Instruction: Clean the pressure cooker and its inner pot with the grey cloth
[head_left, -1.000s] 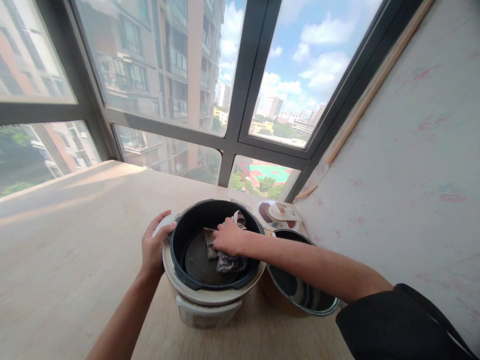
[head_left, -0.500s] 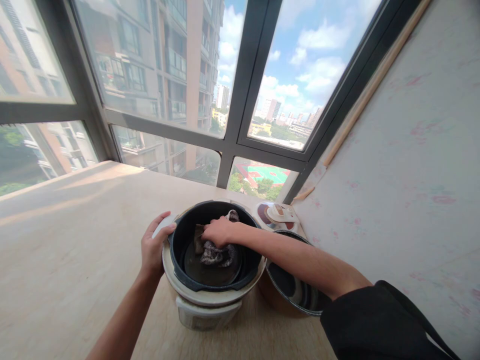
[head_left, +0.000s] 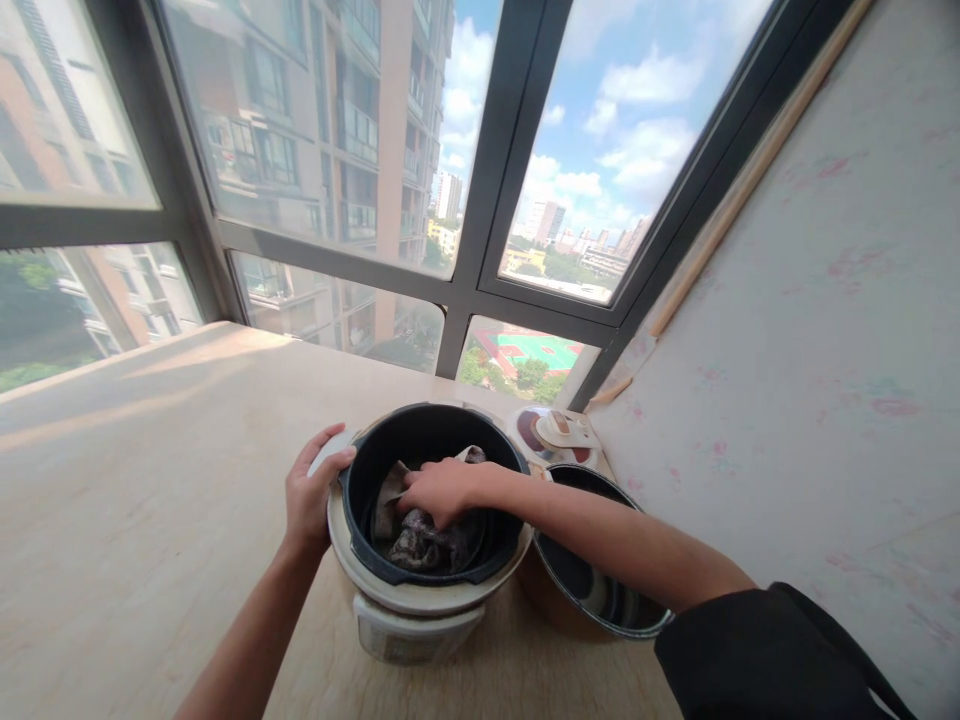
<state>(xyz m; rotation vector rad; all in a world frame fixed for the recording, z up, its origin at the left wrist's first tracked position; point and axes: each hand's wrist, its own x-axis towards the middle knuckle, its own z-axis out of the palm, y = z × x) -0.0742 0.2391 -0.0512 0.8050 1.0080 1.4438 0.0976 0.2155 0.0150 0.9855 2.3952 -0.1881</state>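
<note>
A white electric pressure cooker [head_left: 420, 628] stands lidless on the stone sill, its dark inside [head_left: 442, 425] facing up. Down inside it, my right hand [head_left: 442, 490] presses a crumpled grey-brown cloth [head_left: 416, 540] against the bottom, fingers curled over it. Part of the cloth sticks out left of the fingers and part behind the wrist. My left hand [head_left: 311, 490] grips the white side handle [head_left: 330, 450] at the cooker's left, thumb near the rim and fingers behind the handle.
Right of the cooker, under my right forearm, is a separate dark inner pot [head_left: 600, 600]. Behind it lies a white and brown lid [head_left: 551, 430] near the corner. Window frames [head_left: 465, 300] rise behind the sill [head_left: 150, 500], and a papered wall [head_left: 825, 400] closes the right side.
My right hand has moved slightly toward me inside the cooker, pushing the cloth nearer the front and spreading it. My left hand keeps its hold on the handle.
</note>
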